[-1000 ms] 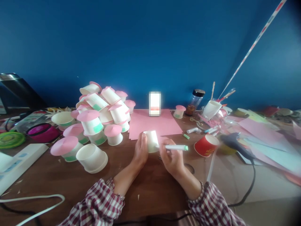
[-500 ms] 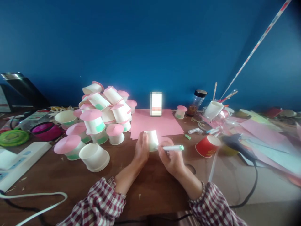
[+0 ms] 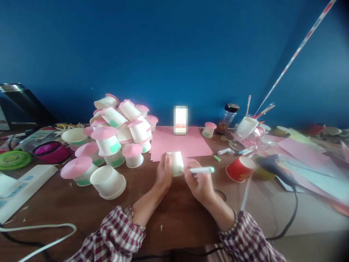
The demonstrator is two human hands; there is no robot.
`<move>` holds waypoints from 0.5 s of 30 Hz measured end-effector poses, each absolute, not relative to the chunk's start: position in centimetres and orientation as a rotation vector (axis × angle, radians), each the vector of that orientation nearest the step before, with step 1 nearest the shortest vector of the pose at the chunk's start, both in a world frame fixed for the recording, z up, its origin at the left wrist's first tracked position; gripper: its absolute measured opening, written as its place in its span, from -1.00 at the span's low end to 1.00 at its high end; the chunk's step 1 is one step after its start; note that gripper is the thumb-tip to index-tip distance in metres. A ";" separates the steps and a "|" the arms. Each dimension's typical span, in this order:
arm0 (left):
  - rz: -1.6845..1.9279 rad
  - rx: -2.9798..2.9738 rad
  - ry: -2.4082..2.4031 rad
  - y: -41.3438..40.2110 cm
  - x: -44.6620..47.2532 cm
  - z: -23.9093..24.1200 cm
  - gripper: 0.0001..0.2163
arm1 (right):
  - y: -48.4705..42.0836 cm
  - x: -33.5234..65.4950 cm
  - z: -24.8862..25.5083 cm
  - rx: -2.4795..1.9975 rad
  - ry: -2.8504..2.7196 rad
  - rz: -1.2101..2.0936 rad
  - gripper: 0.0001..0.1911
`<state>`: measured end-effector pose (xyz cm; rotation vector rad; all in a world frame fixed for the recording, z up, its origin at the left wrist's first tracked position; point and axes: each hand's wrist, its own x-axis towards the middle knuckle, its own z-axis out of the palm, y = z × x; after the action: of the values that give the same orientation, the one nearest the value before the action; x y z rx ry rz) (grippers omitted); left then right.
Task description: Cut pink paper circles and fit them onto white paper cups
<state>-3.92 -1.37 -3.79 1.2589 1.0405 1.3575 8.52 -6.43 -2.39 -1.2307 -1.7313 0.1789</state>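
My left hand (image 3: 164, 171) is wrapped round the left side of a white paper cup (image 3: 176, 163), tilted above the table in front of me. In my right hand (image 3: 201, 185) is a white marker pen (image 3: 202, 170) with a light green end pointing right. Its tip side meets the cup's right side, hidden by my fingers. A pink paper piece (image 3: 192, 163) shows just behind my right fingers. Pink paper sheets (image 3: 181, 143) lie beyond the cup. To the left stand stacked white cups (image 3: 110, 178) and a pile of cups with pink paper tops (image 3: 106, 140) and green patches.
A red paper cup (image 3: 241, 169), a green pen cap (image 3: 217, 158) and a grey glue gun (image 3: 275, 167) with its cable lie to the right. Behind them are a dark-lidded bottle (image 3: 227, 118) and a cup of sticks (image 3: 247, 127). At left sits a white power strip (image 3: 27, 187).
The pen has shifted very slightly to the right and up at the cup's side. My left hand keeps its hold on the cup. The whole view has moved a little.
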 end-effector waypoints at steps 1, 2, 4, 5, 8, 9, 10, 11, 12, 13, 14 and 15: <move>1.361 1.260 1.046 -1.3 -3.9 -3.8 -0.68 | -6.4 8.5 -2.4 -1.228 -1.739 0.178 -0.87; 1.361 1.265 1.048 -1.3 -4.0 -3.9 -0.69 | -6.4 8.5 -2.3 -1.229 -1.740 0.176 -0.87; 1.360 1.279 1.051 -1.3 -4.0 -4.0 -0.69 | -6.4 8.6 -2.3 -1.242 -1.718 0.172 -0.87; 1.356 1.284 1.045 -1.3 -4.0 -4.1 -0.69 | -6.4 8.6 -2.2 -1.243 -1.707 0.170 -0.87; 1.365 1.272 1.042 -1.3 -4.0 -4.0 -0.69 | -6.5 8.5 -2.1 -1.220 -1.732 0.171 -0.87; 1.374 1.264 1.054 -1.3 -4.0 -4.0 -0.69 | -6.5 8.5 -2.1 -1.205 -1.752 0.171 -0.88; 1.378 1.262 1.069 -1.4 -4.0 -3.9 -0.69 | -6.6 8.5 -2.0 -1.193 -1.766 0.174 -0.89; 1.379 1.265 1.086 -1.4 -4.0 -3.8 -0.69 | -6.6 8.4 -2.0 -1.186 -1.773 0.184 -0.89; 1.377 1.273 1.102 -1.4 -4.1 -3.8 -0.69 | -6.6 8.4 -1.9 -1.182 -1.776 0.201 -0.89; 1.373 1.284 1.111 -1.4 -4.1 -3.8 -0.69 | -6.6 8.3 -1.9 -1.178 -1.773 0.216 -0.88; 1.370 1.292 1.114 -1.4 -4.0 -3.7 -0.69 | -6.6 8.3 -1.9 -1.172 -1.771 0.230 -0.87; 1.375 1.290 1.121 -1.3 -4.0 -3.8 -0.69 | -6.6 8.3 -1.9 -1.165 -1.772 0.235 -0.87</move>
<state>-4.03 -1.35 -3.76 1.2904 1.1205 1.3751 8.27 -6.59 -1.90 -1.1655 -1.7717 0.2354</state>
